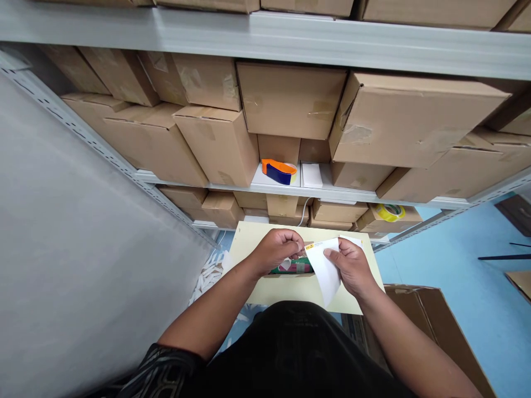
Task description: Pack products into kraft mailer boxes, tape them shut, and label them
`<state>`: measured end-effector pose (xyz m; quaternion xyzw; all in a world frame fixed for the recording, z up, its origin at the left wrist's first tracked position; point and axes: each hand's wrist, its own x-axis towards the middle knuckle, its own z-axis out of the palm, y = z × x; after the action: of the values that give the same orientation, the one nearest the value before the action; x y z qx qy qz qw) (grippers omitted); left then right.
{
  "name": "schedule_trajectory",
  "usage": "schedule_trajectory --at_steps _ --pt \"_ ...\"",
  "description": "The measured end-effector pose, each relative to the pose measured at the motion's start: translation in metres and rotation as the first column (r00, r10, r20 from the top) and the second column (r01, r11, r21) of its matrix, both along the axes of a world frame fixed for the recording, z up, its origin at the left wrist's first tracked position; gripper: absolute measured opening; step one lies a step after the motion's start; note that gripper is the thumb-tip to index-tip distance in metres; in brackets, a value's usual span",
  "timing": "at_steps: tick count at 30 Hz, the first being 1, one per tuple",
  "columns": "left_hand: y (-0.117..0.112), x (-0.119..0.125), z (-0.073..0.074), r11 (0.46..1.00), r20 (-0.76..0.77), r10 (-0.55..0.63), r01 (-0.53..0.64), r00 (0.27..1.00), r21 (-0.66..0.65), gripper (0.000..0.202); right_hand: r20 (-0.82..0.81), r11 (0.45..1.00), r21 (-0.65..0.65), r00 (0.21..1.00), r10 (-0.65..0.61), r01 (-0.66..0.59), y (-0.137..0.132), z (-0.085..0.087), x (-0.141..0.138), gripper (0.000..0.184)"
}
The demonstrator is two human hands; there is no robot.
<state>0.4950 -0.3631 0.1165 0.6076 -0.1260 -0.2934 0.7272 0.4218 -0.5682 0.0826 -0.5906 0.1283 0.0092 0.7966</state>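
Note:
My right hand (352,265) is closed on a white label sheet (324,272), thumb on top, with a small yellow mark at its upper left corner. The sheet hangs down in a slight curve. Just left of that corner, my left hand (280,251) is closed in a pinch, and a small white scrap of paper (286,264) shows beneath its fingers. Below both hands lies a cardboard box (265,276), partly hidden, with green and dull pink contents (292,268) in it. It rests on a pale yellow tabletop (276,291).
Metal shelves (232,191) full of cardboard boxes (292,99) rise behind the table. An orange and blue tape dispenser (279,171) sits on one shelf; yellow tape (390,212) lies lower right. Paper strips (207,276) litter the floor at left. A large carton (427,326) stands at right.

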Motion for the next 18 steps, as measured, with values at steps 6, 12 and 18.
schedule_trajectory --at_steps 6,12,18 --pt "0.001 0.003 -0.006 0.997 0.025 -0.046 0.044 0.999 0.069 0.008 -0.032 0.999 -0.044 0.999 0.019 -0.02 -0.004 -0.004 0.001 0.031" --pt "-0.002 0.001 -0.011 0.993 -0.007 -0.07 0.07 0.998 0.099 0.008 -0.042 0.998 -0.042 0.999 0.034 -0.036 -0.007 -0.007 -0.001 0.029" --pt "-0.007 -0.004 -0.014 0.994 -0.095 -0.098 0.102 0.991 0.041 0.015 -0.062 0.994 -0.032 0.993 0.098 -0.1 -0.007 -0.018 0.0 0.032"
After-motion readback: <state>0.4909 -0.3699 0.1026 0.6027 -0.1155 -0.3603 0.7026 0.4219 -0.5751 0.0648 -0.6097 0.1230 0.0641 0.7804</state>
